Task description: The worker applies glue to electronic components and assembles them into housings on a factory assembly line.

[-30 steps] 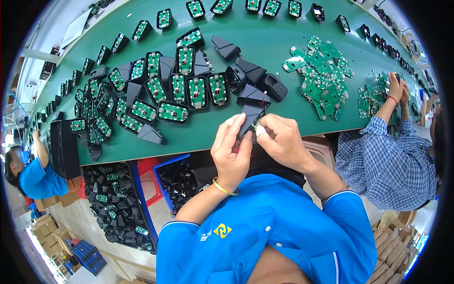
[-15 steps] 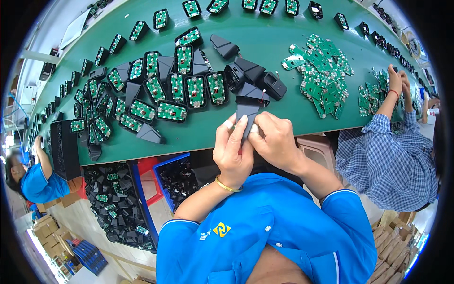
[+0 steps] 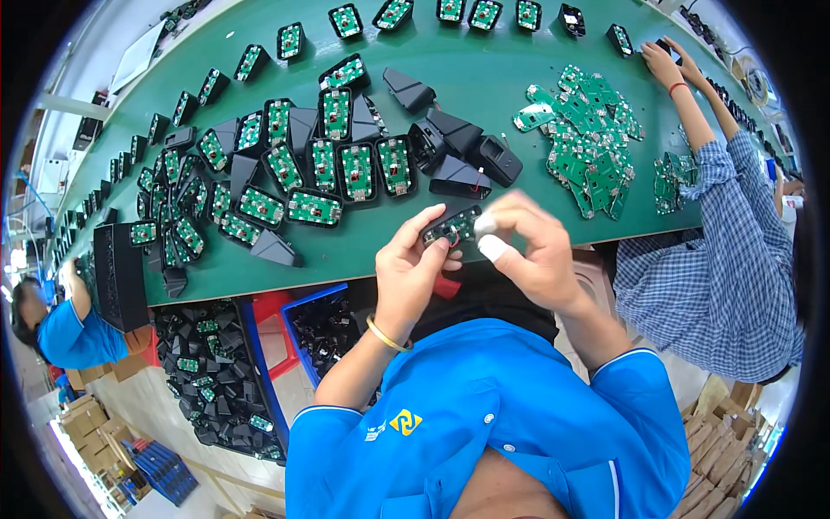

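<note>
Just in front of the table edge, my left hand (image 3: 413,270) grips a small black plastic housing (image 3: 430,235) that holds a green circuit board (image 3: 462,227). Its board side faces up, with a red wire showing near my left thumb. My right hand (image 3: 534,246) hovers at the housing's right end, its upper fingers smeared by motion. White covers wrap the thumb and a fingertip of that hand; whether they touch the housing I cannot tell. Beyond my hands lie several black housings (image 3: 458,176) without visible boards, one with a red wire. Left of them sit many board-filled housings (image 3: 357,171).
A heap of loose green circuit boards (image 3: 592,143) lies to the right on the green table (image 3: 380,246). Housings line the far edge. Below the table stand a blue bin (image 3: 316,333) and a crate of black parts (image 3: 216,381). Co-workers sit at both sides.
The housing has turned in my left hand, so its board side now shows. My right hand has come off it and shifted right. The right-side co-worker's hands have reached toward the far edge.
</note>
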